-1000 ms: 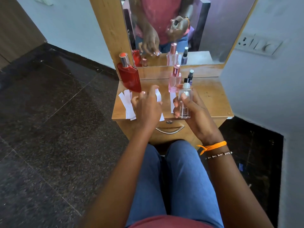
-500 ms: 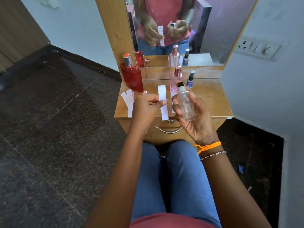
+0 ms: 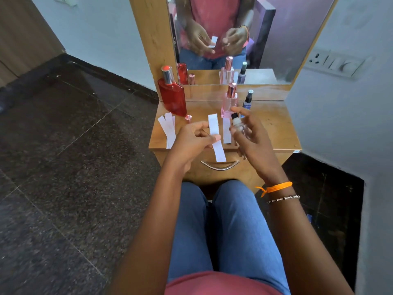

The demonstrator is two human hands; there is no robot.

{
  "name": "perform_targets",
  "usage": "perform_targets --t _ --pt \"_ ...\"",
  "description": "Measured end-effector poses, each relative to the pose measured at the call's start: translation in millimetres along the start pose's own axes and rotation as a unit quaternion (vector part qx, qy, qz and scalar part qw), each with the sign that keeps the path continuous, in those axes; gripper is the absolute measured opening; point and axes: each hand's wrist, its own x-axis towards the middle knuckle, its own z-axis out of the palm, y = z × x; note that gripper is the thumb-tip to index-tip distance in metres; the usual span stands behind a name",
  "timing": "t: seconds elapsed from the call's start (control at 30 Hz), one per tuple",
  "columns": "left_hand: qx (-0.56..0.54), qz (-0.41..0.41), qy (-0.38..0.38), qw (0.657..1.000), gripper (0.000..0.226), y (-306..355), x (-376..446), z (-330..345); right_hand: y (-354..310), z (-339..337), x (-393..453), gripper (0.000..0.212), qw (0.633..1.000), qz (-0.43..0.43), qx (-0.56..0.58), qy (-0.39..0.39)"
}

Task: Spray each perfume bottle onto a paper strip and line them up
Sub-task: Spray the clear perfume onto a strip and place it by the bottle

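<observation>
My left hand point(image 3: 192, 139) pinches a white paper strip point(image 3: 216, 137) upright over the front edge of the small wooden dresser top point(image 3: 274, 128). My right hand point(image 3: 253, 137) grips a small clear perfume bottle point(image 3: 238, 127) with a black nozzle, tilted toward the strip, a finger near its top. A red bottle point(image 3: 171, 95) stands at the back left, a pink bottle point(image 3: 229, 101) and a small dark blue bottle point(image 3: 247, 100) at the back middle. One strip point(image 3: 227, 130) lies flat in front of the pink bottle. Several spare strips point(image 3: 168, 129) lie at the left.
A small pink cap point(image 3: 188, 117) sits beside the red bottle. A mirror point(image 3: 234, 35) rises behind the dresser top, reflecting the bottles and hands. A drawer handle point(image 3: 220, 166) is below the top's edge. A wall with a switch panel point(image 3: 333, 62) is at the right; dark tiled floor lies left.
My left hand picked a strip up off the dresser top and raised it. My right hand lifted the clear bottle and tilted its nozzle toward the strip.
</observation>
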Motion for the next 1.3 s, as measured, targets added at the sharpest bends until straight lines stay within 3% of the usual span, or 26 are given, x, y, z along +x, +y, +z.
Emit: perform_targets --t 0.1,0.17,0.47,0.87,0.97,1.07,1.17,1.3 --pt "-0.007 -0.034 -0.063 0.997 0.036 -2.0 -1.8 0.0 4.3 1.7 0.6 0.053 0.982 -0.056 -0.180 0.011" --pt "0.001 -0.048 -0.080 0.996 0.044 -2.1 -2.3 1.5 7.0 3.3 0.3 0.055 0.968 -0.076 -0.240 0.011" --pt "-0.007 -0.058 -0.092 0.994 0.050 -6.2 -2.7 8.3 14.9 5.5 -0.1 0.049 0.937 -0.118 -0.328 -0.005" --pt "-0.008 -0.059 -0.082 0.995 0.053 -11.7 0.9 10.2 17.5 7.1 -2.6 0.042 0.916 -0.105 -0.386 0.002" --pt "-0.013 -0.049 -0.068 0.996 0.049 -12.2 1.0 10.5 16.0 6.7 -2.6 0.046 0.947 -0.065 -0.314 0.019" --pt "-0.004 -0.031 -0.048 0.998 0.049 -13.3 1.8 10.8 6.4 7.5 -2.2 0.042 0.995 0.055 -0.056 0.057" --pt "-0.003 -0.022 -0.042 0.999 0.050 -14.3 2.3 12.0 1.3 6.5 -2.0 0.034 0.977 0.158 0.129 0.060" --pt "0.014 -0.013 -0.040 0.999 0.050 -15.1 2.2 17.4 3.8 11.4 -3.2 0.038 0.962 0.207 0.177 0.036"
